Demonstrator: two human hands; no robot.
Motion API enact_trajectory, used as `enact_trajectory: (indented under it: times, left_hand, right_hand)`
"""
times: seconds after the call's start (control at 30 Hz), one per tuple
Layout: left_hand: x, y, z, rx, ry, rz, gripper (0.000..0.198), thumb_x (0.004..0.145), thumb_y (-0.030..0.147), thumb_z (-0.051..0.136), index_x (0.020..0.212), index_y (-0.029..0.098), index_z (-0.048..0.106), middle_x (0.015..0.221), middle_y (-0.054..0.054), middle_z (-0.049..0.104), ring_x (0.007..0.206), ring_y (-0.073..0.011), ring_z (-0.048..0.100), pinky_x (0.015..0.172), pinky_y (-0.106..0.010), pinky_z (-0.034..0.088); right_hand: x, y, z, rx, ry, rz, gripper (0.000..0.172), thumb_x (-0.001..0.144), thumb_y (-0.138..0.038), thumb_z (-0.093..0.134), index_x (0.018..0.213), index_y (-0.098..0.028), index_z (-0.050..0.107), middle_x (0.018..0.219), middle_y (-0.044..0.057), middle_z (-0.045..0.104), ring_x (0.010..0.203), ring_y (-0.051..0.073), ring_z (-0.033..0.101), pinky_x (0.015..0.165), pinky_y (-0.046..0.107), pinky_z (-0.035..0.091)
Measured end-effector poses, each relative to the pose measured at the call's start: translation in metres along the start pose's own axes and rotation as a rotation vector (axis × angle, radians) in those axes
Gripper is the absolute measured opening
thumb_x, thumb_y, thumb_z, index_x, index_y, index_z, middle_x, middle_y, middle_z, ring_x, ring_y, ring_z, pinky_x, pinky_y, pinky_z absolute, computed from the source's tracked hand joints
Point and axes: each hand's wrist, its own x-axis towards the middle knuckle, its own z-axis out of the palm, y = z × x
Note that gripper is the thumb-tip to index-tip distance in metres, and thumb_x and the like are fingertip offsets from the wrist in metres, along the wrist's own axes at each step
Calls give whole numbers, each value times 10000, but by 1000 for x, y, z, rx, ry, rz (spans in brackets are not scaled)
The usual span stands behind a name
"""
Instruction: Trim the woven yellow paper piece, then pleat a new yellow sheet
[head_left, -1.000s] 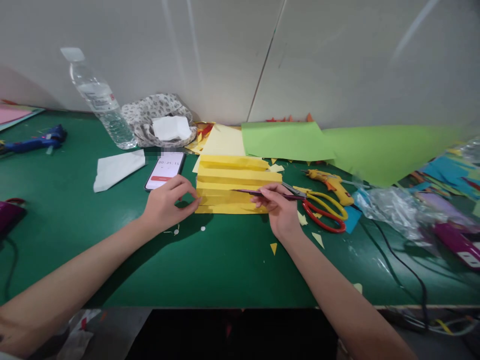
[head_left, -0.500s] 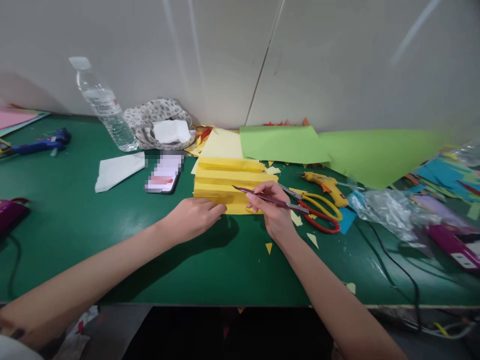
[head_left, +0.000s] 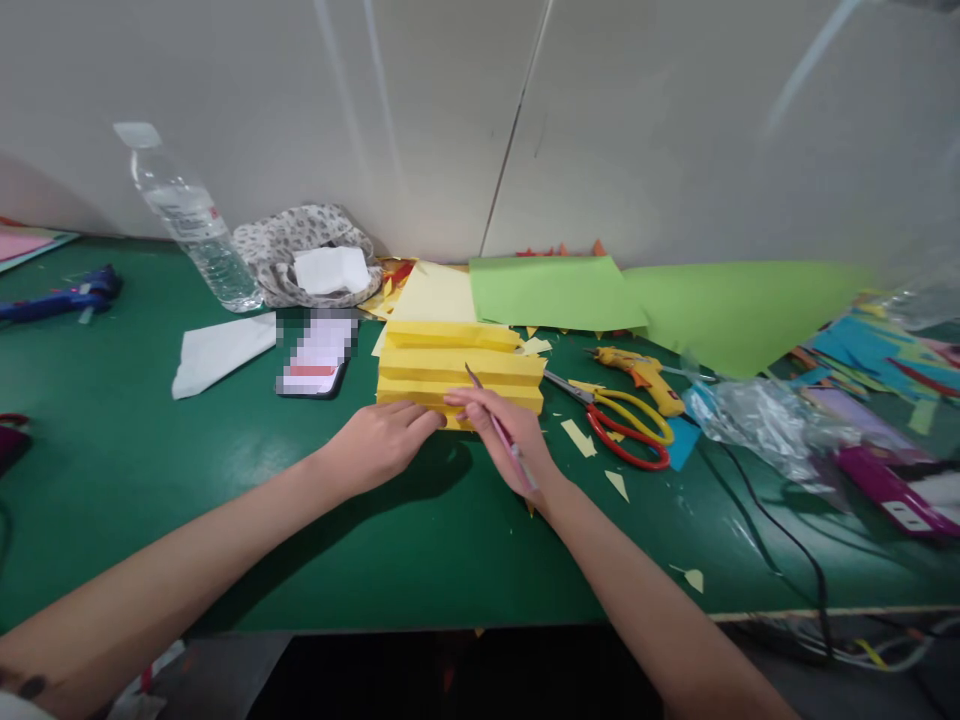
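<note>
A sheet of yellow paper folded into pleats (head_left: 435, 373) lies on the green table in front of me. My left hand (head_left: 384, 440) is at its near left edge, fingers curled together and gripping that edge. In my right hand (head_left: 517, 430), closed, is a slim maroon pen-like tool (head_left: 508, 447); its dark pointed tip sticks out over the pleats and its back end slants towards my wrist. The fingers of this hand are at the near edge of the paper, beside my left fingertips. Scissors (head_left: 628, 428) with one red and one yellow handle lie to the right.
A yellow glue gun (head_left: 641, 378), crumpled clear plastic (head_left: 772, 425) and black cable (head_left: 780, 540) are at the right. Green sheets (head_left: 555, 290) lie behind. A phone (head_left: 319, 355), white tissue (head_left: 221, 352) and water bottle (head_left: 199, 225) stand or lie left. Paper scraps (head_left: 577, 437) are scattered about.
My right hand has moved left and nearer to my left hand, turning the pen-like tool steeper. My left hand stays on the paper. The whole view has shifted slightly.
</note>
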Motion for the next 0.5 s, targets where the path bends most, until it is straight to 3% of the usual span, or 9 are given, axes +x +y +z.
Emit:
enact_trajectory:
  times: [0.13,0.27,0.5]
  left_hand:
    - [-2,-2,5,-316,34,-219,84,889,182,398,922,186,476,843,-26,630,745,-151,599,606,-251,461]
    - [-3,-7,9,-545,21,-379,66,861,200,461,925,201,448,819,-1,630,711,-134,596,593,-240,464]
    - [-1,-8,17,-612,38,-469,169,802,291,577,864,198,450,788,0,601,698,-137,584,601,-248,470]
  right_hand:
    - [-2,6,2,-363,-71,-203,173,838,-325,538,944,-206,608,837,51,663,771,182,603,704,309,457]
    - [-1,9,3,-473,-79,-158,98,838,-280,536,796,-193,554,669,8,594,615,136,533,593,254,396]
    - [1,10,8,-604,-22,-99,100,821,-279,560,786,-197,514,677,3,578,607,134,508,571,239,353]
